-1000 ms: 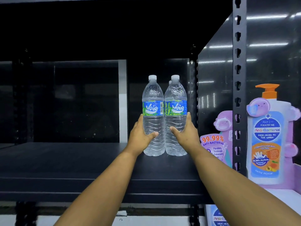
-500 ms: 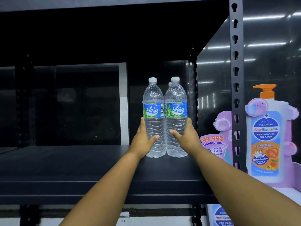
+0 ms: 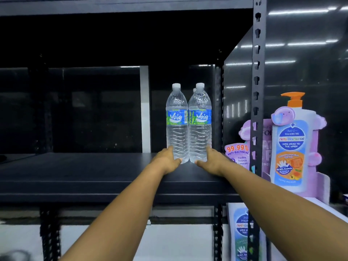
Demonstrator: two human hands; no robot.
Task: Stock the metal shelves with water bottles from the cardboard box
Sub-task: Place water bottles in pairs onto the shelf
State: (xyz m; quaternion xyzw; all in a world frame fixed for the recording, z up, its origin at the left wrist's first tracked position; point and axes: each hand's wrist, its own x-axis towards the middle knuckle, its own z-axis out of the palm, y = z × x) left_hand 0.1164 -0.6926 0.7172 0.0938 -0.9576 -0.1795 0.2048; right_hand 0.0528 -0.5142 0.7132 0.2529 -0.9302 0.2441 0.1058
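Risk: bottles tipping on release, beside the post.

My left hand [image 3: 166,160] grips the base of the left bottle [image 3: 177,127], thumb across its front; my right hand [image 3: 211,161] grips the base of the right bottle [image 3: 200,127] likewise. Both bottles stand upright and touching on the shelf [image 3: 94,172], left of the post [image 3: 257,91], with a third cap just visible behind the right one. I judge placement nearly complete. Both grips sit low, so a sideways drag on withdrawal can topple a tall bottle. Pushing further back can knock the hidden bottle. Uneven release can separate the pair. The box is not in view.
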